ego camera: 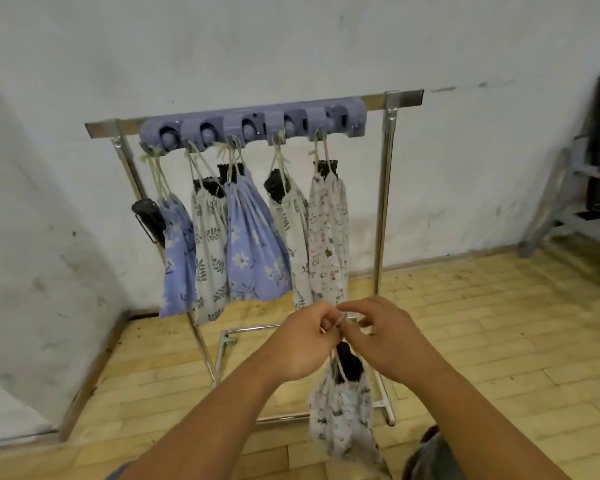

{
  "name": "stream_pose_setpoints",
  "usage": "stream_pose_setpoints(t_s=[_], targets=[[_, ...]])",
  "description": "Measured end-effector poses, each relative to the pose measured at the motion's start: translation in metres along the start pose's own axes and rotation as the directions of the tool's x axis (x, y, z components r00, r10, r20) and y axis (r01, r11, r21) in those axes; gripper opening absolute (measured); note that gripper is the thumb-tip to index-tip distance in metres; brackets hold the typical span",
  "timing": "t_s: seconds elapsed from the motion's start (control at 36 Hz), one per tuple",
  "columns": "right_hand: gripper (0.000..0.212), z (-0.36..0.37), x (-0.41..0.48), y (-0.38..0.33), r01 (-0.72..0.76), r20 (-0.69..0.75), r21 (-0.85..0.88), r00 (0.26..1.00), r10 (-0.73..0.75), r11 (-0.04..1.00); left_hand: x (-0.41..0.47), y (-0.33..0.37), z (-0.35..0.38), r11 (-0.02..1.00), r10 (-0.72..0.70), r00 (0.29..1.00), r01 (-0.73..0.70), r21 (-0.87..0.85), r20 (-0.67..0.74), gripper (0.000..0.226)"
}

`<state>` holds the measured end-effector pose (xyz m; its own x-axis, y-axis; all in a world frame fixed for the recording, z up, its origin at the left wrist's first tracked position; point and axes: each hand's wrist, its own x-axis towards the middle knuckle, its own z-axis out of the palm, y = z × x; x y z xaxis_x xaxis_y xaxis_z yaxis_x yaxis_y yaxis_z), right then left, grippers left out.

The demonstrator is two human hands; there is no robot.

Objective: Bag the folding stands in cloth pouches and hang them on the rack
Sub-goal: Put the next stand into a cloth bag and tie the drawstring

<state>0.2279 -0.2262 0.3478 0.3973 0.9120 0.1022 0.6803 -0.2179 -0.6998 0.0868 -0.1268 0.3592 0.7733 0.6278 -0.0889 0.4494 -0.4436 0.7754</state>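
Fingers (355, 308) of left hand (302, 344) and right hand (387, 341) pinch the drawstring (334, 323), floppy pouch (342, 417) dangling below them near the rack (383, 202) — stiff stand (349, 363) inside looks light, so hold the cord, not cloth.

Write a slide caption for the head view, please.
Left hand and right hand pinch the drawstring of a printed pouch holding a black stand, before the rack bearing five hung pouches.
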Motion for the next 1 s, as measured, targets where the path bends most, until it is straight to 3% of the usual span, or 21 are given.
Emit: stream_pose_setpoints(t_s=[0.11,0.31,0.39,0.47,0.67,0.83,1.0], targets=[[0.018,-0.023,0.015,0.010,-0.004,0.075,0.109,0.997,-0.004,0.994,0.025,0.025,-0.006,1.000,0.016,1.000,-0.016,-0.020,-0.001,0.009],[0.018,-0.052,0.047,0.018,0.037,-0.056,0.223,0.998,-0.026,0.974,0.067,0.063,-0.021,0.989,-0.026,0.998,0.018,-0.144,-0.058,0.033],[0.019,-0.061,0.062,0.018,0.059,-0.032,0.182,0.998,-0.054,0.982,0.085,0.074,-0.026,0.984,-0.013,0.994,-0.007,-0.175,-0.110,0.020],[0.025,-0.071,0.079,0.016,0.099,-0.117,0.166,0.990,-0.080,0.981,0.100,0.088,-0.036,0.984,0.018,0.987,-0.046,-0.173,-0.157,0.015],[0.012,-0.093,0.112,0.000,0.143,-0.177,0.363,0.981,-0.083,0.921,0.125,0.118,-0.058,0.965,0.090,0.979,-0.131,-0.227,-0.181,0.010],[0.020,-0.112,0.131,-0.013,0.051,-0.222,0.496,0.973,0.070,0.867,0.145,0.133,-0.075,0.979,0.071,0.966,-0.115,-0.167,-0.249,0.026],[0.016,-0.127,0.161,-0.019,0.065,-0.292,0.478,0.952,0.089,0.876,0.163,0.136,-0.093,0.981,0.195,0.942,-0.188,0.052,-0.271,0.016]])
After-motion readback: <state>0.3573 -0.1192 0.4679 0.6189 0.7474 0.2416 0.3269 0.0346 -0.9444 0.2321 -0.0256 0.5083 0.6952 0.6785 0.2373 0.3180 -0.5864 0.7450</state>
